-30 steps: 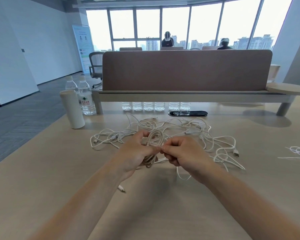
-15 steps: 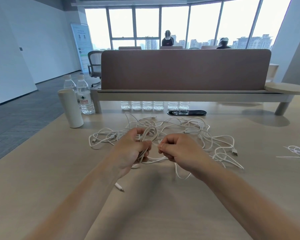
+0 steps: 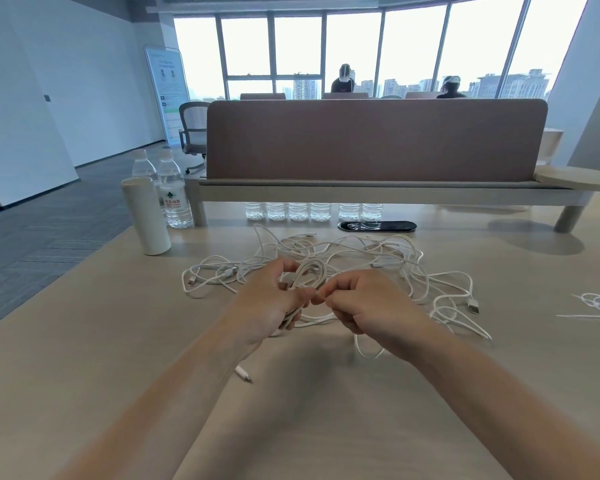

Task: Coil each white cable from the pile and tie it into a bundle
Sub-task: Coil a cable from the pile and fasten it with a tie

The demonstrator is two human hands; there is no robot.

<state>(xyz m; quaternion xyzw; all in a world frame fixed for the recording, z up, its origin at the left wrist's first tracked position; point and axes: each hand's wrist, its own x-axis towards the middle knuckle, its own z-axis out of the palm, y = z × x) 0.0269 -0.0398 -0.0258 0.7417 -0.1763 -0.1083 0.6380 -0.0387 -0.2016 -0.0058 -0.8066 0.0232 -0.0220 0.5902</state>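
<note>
Over the middle of the bench [image 3: 94, 341], the left hand [image 3: 269, 304] is gripping a coiled white cable [image 3: 314, 271], its fingers curling round the loops, while the right hand [image 3: 364, 306] is pinching a strand of that cable right beside the left thumb. Just behind both hands the pile of loose white cables [image 3: 381, 252] is lying tangled on the bench. One plug end [image 3: 244, 374] is showing beneath the left wrist. A white cylinder [image 3: 146, 216] and two water bottles [image 3: 174, 192] are standing at the far left
</note>
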